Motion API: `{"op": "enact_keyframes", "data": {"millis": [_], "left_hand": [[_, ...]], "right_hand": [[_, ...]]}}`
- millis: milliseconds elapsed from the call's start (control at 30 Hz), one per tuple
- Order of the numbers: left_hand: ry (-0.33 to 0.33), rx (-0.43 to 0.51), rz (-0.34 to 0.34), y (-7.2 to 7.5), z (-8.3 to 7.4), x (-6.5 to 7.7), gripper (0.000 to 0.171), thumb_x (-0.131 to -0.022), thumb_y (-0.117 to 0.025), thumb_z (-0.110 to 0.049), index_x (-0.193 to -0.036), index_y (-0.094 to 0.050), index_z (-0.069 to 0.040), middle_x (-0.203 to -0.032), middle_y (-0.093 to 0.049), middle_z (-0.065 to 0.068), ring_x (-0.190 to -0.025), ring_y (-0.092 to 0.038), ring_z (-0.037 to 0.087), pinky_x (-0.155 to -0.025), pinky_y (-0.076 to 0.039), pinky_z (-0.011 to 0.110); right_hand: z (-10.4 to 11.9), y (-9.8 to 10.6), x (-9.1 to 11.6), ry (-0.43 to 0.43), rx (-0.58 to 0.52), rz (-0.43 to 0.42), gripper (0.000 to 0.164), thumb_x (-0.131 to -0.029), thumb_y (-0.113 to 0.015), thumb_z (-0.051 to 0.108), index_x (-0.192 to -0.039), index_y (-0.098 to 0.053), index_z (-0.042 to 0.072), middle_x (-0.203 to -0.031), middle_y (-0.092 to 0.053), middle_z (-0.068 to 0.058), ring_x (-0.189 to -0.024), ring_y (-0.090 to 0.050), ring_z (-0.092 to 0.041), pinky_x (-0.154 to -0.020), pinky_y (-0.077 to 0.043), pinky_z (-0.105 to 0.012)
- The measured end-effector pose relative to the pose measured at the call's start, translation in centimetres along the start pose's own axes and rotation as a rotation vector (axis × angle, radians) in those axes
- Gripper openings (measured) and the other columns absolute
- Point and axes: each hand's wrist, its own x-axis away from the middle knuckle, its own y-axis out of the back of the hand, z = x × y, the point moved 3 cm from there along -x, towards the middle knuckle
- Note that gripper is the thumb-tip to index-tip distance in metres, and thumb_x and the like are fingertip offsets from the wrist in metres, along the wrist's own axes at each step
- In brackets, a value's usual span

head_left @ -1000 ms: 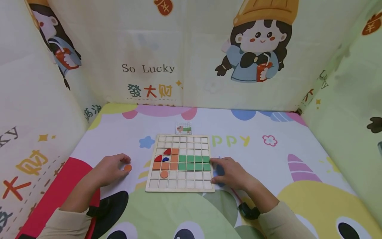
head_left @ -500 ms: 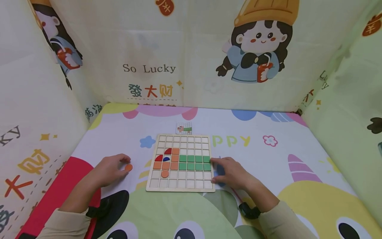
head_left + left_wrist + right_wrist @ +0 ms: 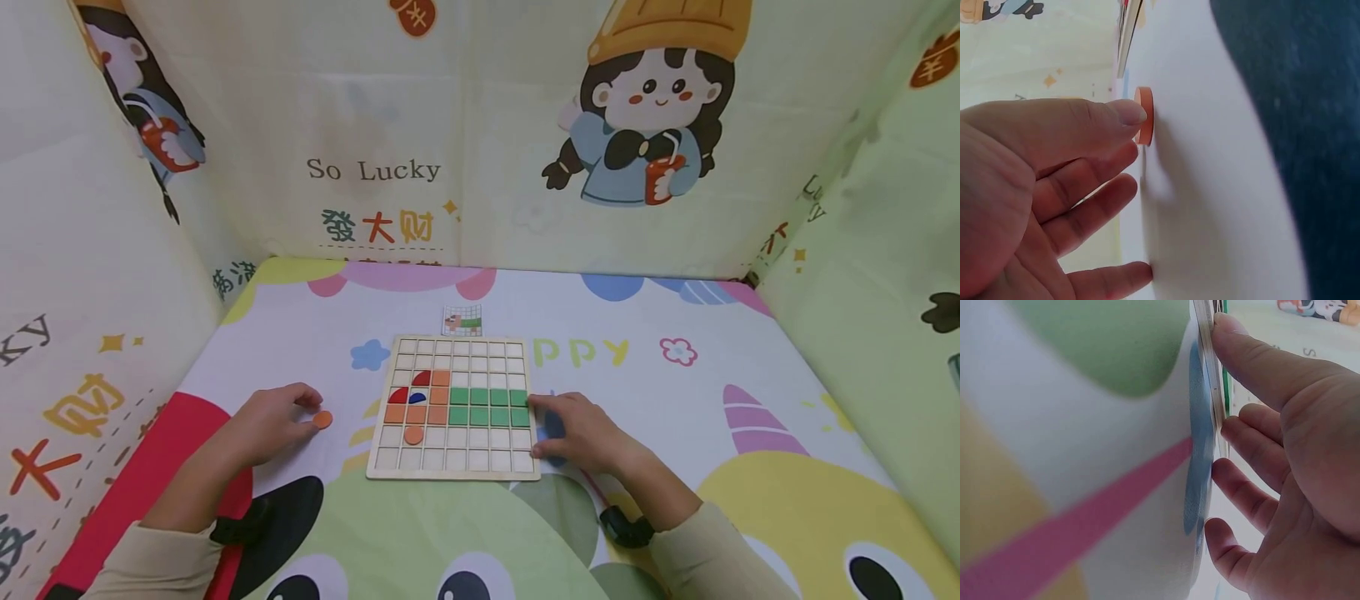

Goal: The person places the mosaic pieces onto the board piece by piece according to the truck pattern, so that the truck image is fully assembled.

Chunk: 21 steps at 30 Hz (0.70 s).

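A square wooden grid board (image 3: pixel 453 477) lies flat in the middle of the table. On it sit several green squares (image 3: pixel 491 407), orange squares (image 3: pixel 437 415), red quarter-round pieces (image 3: pixel 399 395), a blue half-round piece (image 3: pixel 417 398) and an orange disc (image 3: pixel 413 435). Left of the board, my left hand (image 3: pixel 272 423) pinches a second orange disc (image 3: pixel 323 420) low over the table. The left wrist view shows the thumb on that disc's edge, hiding the index finger. My right hand (image 3: pixel 588 435) touches the board's right edge with thumb and fingertips, fingers loosely spread.
A small picture card (image 3: pixel 462 320) printed with a coloured grid lies just beyond the board. A patterned cloth (image 3: pixel 645 321) covers the table. Printed curtains (image 3: pixel 495 167) stand at the back and both sides. Black straps (image 3: pixel 626 527) with a cord are on the wrists.
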Motion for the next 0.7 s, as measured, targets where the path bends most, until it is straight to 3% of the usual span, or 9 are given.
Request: {"op": "enact_keyframes", "data": {"millis": [700], "left_hand": [[-0.044,-0.048,-0.036,-0.47,-0.74,-0.01,0.044,-0.078,-0.083,-0.014,-0.114,-0.064,0.003,-0.103,-0.063,0.017,-0.094,-0.057,0.035,-0.075,-0.058,0.045]], "right_hand": [[0.07,0.04,0.11,-0.008,-0.004,0.004,0.071,-0.082,-0.083,0.033,-0.143,-0.055,0.008,-0.134,-0.059,-0.014,-0.125,-0.049,-0.036,-0.099,-0.042,-0.053]]}}
